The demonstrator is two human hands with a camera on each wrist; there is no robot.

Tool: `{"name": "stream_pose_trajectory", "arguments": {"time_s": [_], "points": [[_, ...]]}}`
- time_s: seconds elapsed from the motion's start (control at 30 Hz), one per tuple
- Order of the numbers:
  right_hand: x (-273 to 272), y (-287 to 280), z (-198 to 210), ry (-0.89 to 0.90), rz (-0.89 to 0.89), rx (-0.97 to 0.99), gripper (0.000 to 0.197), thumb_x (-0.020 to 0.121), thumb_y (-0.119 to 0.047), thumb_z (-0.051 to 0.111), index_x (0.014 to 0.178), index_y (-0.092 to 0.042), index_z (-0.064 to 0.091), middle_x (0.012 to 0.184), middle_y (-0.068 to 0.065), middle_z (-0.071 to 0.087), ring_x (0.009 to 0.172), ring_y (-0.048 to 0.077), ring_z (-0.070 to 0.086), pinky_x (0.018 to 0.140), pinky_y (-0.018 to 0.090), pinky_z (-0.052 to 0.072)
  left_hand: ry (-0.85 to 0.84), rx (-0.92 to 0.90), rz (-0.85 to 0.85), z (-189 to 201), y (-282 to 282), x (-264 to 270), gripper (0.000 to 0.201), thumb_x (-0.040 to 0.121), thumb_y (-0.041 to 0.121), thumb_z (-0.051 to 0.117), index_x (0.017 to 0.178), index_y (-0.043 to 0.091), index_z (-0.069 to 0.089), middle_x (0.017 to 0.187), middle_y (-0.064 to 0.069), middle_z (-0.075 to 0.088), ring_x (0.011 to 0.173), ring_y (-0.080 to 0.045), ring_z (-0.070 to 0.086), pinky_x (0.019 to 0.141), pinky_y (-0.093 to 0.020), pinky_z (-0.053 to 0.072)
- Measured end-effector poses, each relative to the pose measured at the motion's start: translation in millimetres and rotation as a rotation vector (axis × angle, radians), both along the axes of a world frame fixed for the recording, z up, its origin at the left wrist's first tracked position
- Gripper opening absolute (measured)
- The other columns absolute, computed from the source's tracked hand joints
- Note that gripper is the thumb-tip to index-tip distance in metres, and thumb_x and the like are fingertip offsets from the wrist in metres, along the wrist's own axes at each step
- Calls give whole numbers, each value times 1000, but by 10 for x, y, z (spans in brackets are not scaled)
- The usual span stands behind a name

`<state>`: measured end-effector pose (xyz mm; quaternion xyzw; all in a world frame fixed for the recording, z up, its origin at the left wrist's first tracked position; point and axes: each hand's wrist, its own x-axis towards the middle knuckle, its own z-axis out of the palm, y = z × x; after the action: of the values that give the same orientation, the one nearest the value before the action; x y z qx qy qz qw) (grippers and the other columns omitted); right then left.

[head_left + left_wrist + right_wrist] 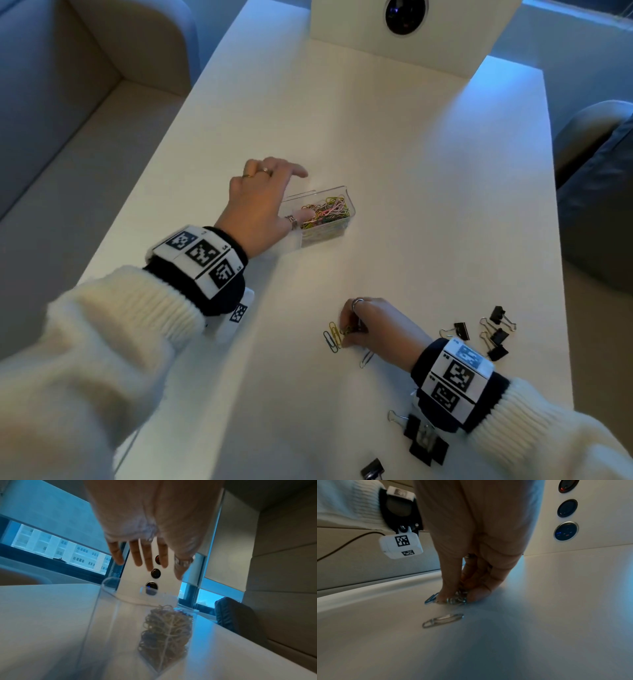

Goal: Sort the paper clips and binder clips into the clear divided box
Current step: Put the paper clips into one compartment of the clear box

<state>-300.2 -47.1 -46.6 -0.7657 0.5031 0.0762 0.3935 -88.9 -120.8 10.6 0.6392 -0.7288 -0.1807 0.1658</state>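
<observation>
The clear divided box (350, 202) stands mid-table; its right compartment holds a heap of coloured paper clips (325, 211). My left hand (270, 192) hovers over the box's left part with fingers straight and spread, holding nothing; the left wrist view shows the left hand (147, 566) above the box wall (102, 615) and the clip heap (166, 632). Nearer me, my right hand (354, 327) pinches a small bunch of paper clips on the table; the right wrist view shows the right hand (455, 599). Loose paper clips (332, 338) lie beside it, one more (443, 620) just behind.
Black binder clips (493, 334) lie scattered right of my right wrist, more of these binder clips (424, 442) near the front edge. A white stand with round dark lenses (404, 20) sits at the table's far end. A sofa (68, 137) flanks the left, a chair (599, 171) the right.
</observation>
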Motion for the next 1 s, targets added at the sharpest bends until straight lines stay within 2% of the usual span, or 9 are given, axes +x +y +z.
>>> {"name": "stream_pose_trajectory", "arguments": {"time_s": [0.1, 0.2, 0.3, 0.43, 0.57, 0.67, 0.8, 0.9, 1.0], "points": [[-9, -68, 38, 7, 27, 45, 13, 80, -21, 67, 81, -22, 54, 80, -8, 53, 73, 9, 50, 65, 15, 42, -122, 200, -30, -111, -85, 1, 78, 76, 51, 63, 139, 27, 26, 139, -2, 39, 129, -24, 29, 102, -41, 24], [16, -201, 130, -18, 12, 40, 16, 79, -22, 69, 75, -24, 54, 70, -14, 52, 63, 3, 49, 57, 8, 39, -54, 285, -66, -182, -91, -10, 73, 79, 48, 61, 140, 28, 25, 132, 4, 49, 124, -20, 39, 101, -41, 26], [106, -461, 302, -105, -72, -102, 15, 78, -21, 69, 76, -24, 55, 70, -14, 54, 64, 2, 52, 61, 6, 37, -1, 289, -71, -195, -83, -8, 68, 80, 46, 62, 138, 29, 30, 125, 6, 54, 118, -17, 45, 99, -40, 27], [306, -827, 553, -429, -323, -348, 14, 74, -9, 74, 75, -15, 61, 63, -17, 54, 54, -11, 52, 55, 1, 37, 14, 284, -59, -191, -95, 0, 67, 80, 43, 63, 136, 28, 31, 124, 6, 54, 117, -17, 45, 97, -39, 28], [483, -1037, 559, -524, -416, -373, 11, 72, -5, 74, 74, -10, 64, 60, -10, 58, 51, -7, 53, 55, 3, 40, 24, 263, -68, -210, -93, 9, 65, 81, 42, 62, 137, 29, 31, 124, 6, 54, 116, -18, 45, 96, -39, 28], [482, -1073, 445, -381, -313, -439, 4, 80, -10, 67, 82, -9, 69, 75, 0, 67, 61, -1, 54, 67, 11, 45, 25, 255, -68, -219, -94, 8, 64, 82, 41, 62, 137, 29, 31, 125, 6, 55, 117, -18, 45, 97, -39, 29], [412, -1001, 374, -302, -133, -683, 18, 84, -16, 62, 98, -8, 70, 95, 8, 68, 87, 24, 56, 78, 27, 43, 13, 243, -76, -237, -97, 12, 63, 82, 42, 61, 136, 29, 31, 124, 6, 54, 117, -18, 44, 96, -39, 29], [393, -920, 337, -242, 81, -724, 31, 87, -37, 50, 105, -20, 69, 104, 0, 68, 95, 25, 56, 82, 35, 43, 39, 241, -76, -253, -96, 21, 62, 81, 44, 60, 135, 29, 33, 123, 5, 54, 116, -18, 45, 96, -39, 28], [329, -903, 311, -121, 201, -747, 36, 87, -46, 41, 100, -30, 70, 105, -8, 67, 96, 23, 57, 81, 38, 40, 50, 236, -82, -264, -95, 31, 62, 82, 44, 60, 135, 29, 32, 123, 5, 54, 117, -18, 44, 95, -39, 28]]}}
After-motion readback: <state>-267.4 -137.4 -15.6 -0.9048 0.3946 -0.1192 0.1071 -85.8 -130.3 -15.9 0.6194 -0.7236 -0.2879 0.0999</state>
